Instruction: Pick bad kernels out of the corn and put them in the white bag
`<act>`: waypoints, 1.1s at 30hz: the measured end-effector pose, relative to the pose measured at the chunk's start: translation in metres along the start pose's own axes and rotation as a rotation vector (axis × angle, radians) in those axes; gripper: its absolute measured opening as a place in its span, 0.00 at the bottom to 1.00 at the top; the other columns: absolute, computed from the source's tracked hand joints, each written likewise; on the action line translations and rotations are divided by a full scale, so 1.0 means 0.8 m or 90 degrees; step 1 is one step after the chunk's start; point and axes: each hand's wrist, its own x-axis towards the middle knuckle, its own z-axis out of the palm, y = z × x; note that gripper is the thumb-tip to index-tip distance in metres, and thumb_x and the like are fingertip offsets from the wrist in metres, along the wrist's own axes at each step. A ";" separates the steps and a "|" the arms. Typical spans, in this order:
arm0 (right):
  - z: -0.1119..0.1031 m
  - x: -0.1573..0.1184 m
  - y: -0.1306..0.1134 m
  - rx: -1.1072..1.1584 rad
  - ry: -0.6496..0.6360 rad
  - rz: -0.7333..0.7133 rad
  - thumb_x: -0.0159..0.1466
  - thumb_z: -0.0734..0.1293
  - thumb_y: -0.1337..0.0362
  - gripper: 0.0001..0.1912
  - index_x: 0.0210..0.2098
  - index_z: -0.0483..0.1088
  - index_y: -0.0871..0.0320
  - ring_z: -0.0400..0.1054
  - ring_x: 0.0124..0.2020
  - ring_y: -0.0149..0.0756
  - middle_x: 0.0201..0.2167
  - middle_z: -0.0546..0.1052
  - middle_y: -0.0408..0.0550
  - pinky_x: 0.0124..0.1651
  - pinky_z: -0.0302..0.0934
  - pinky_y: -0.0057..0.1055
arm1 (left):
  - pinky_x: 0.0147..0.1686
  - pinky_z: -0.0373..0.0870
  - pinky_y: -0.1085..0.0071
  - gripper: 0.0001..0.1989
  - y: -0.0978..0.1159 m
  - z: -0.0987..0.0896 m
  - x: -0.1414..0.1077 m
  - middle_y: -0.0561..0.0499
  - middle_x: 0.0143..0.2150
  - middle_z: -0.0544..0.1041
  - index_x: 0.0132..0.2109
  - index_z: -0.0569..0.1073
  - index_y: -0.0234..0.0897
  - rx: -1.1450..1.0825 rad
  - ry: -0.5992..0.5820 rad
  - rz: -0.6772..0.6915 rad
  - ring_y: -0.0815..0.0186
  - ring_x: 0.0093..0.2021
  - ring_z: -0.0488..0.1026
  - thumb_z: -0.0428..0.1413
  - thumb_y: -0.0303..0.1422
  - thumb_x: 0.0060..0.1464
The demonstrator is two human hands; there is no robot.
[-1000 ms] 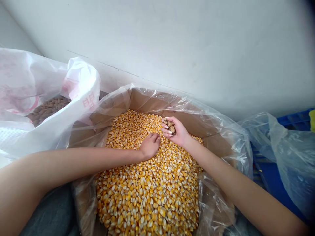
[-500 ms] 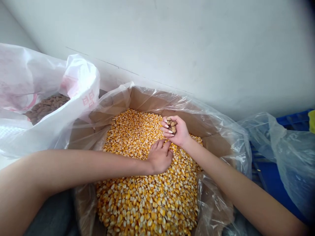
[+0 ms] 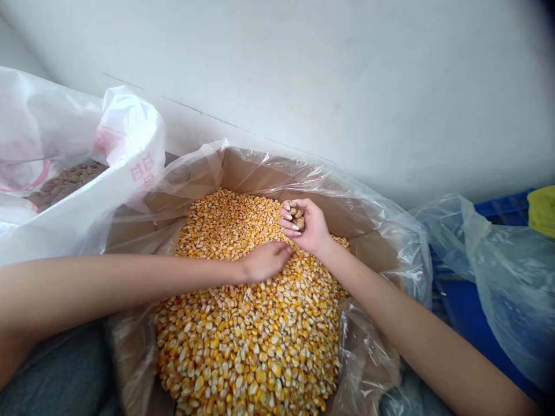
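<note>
Dried corn kernels, yellow and whitish, fill a cardboard box lined with a clear plastic bag. My right hand is held palm up over the far right of the corn. Its fingers curl around several tan, rough-skinned pieces that look like peanuts in the shell. Just below and left of it, my left hand is over the corn, back up, with its fingers curled in together and slightly blurred. Whatever those fingers may hold is hidden.
At the left stands a white woven sack with pink print, holding brown pieces. On the right are a blue crate, a loose clear plastic bag and something yellow. A pale wall rises behind the box.
My left hand, earlier spread on the corn, has curled its fingers and shifted slightly left and up. My right hand still holds the peanuts. The whole view has shifted a little.
</note>
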 end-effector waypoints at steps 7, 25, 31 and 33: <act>0.001 -0.001 0.006 0.007 0.005 0.020 0.51 0.55 0.64 0.05 0.22 0.56 0.60 0.45 0.12 0.20 0.16 0.56 0.38 0.11 0.36 0.17 | 0.53 0.47 0.63 0.22 -0.132 -0.123 0.032 0.42 0.54 0.59 0.51 0.60 0.30 0.473 0.071 0.056 0.59 0.54 0.54 0.39 0.38 0.53; 0.010 -0.003 0.012 0.020 -0.008 0.023 0.52 0.55 0.64 0.05 0.23 0.57 0.60 0.45 0.13 0.20 0.16 0.57 0.38 0.12 0.36 0.17 | 0.48 0.57 0.72 0.20 -0.139 -0.070 0.046 0.50 0.47 0.69 0.46 0.67 0.35 -0.010 0.129 -0.128 0.64 0.47 0.64 0.42 0.40 0.50; 0.013 -0.002 0.014 0.012 -0.002 0.033 0.52 0.55 0.65 0.05 0.22 0.56 0.60 0.45 0.12 0.20 0.16 0.57 0.38 0.12 0.37 0.17 | 0.50 0.56 0.70 0.19 -0.125 -0.052 0.033 0.52 0.49 0.67 0.45 0.66 0.37 -0.231 0.150 -0.131 0.67 0.48 0.63 0.43 0.41 0.49; 0.013 -0.001 0.014 0.010 -0.003 0.036 0.52 0.55 0.65 0.05 0.22 0.56 0.60 0.45 0.12 0.20 0.16 0.58 0.38 0.12 0.37 0.17 | 0.51 0.55 0.70 0.18 -0.113 -0.043 0.030 0.52 0.49 0.68 0.44 0.67 0.36 -0.257 0.163 -0.104 0.68 0.48 0.63 0.42 0.40 0.50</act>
